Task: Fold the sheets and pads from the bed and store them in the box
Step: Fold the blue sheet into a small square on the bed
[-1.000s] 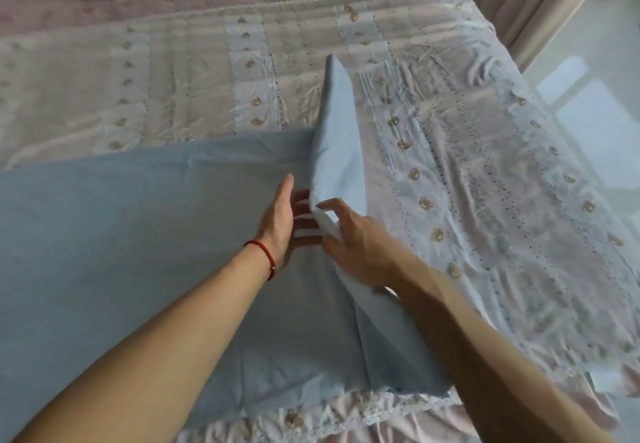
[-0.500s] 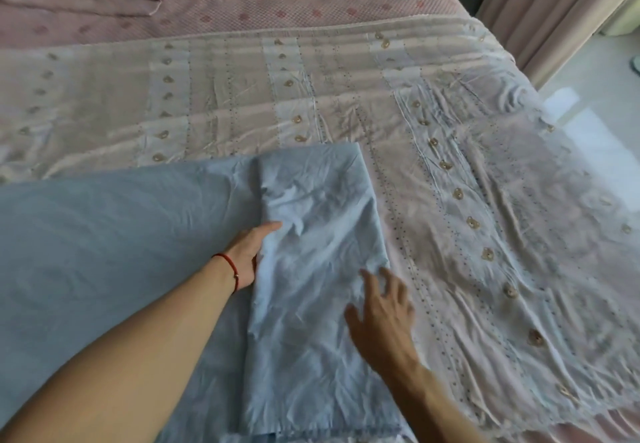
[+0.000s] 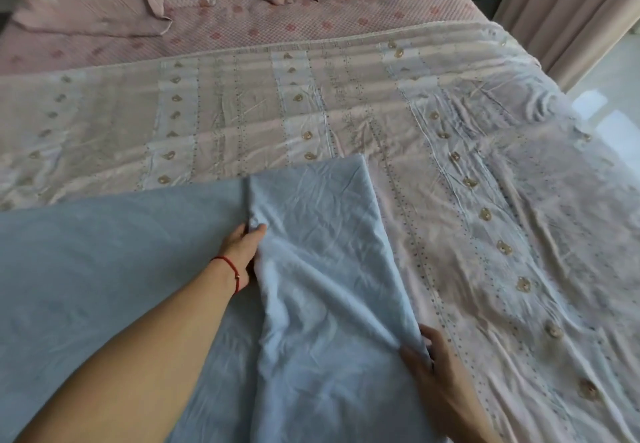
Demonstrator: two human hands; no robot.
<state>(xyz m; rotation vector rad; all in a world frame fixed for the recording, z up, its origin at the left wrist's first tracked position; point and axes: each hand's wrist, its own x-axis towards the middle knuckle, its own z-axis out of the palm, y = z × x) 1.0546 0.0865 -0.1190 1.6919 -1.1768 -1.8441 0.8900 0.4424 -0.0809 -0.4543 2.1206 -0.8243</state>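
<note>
A light blue sheet [image 3: 114, 262] lies spread over the near left of the bed, its right end folded back over itself into a paler flap [image 3: 318, 252]. My left hand [image 3: 244, 250], with a red string at the wrist, presses flat on the sheet along the flap's left crease, fingertips tucked at the fold. Low on the flap's right edge, my right hand [image 3: 431, 356] pinches the blue cloth between thumb and fingers. Under the blue sheet lies a pink striped sheet [image 3: 450, 183] with small brown motifs. No box is in view.
Pink pillows [image 3: 90, 3] and a pink dotted mattress pad [image 3: 277, 27] lie at the head of the bed. A pink curtain [image 3: 568, 10] hangs at the far right, above shiny pale floor [image 3: 609, 103] beside the bed's right edge.
The raised blue end has been laid down as a flap. My right hand slid down along its right edge and now pinches it; my left hand stays at the crease.
</note>
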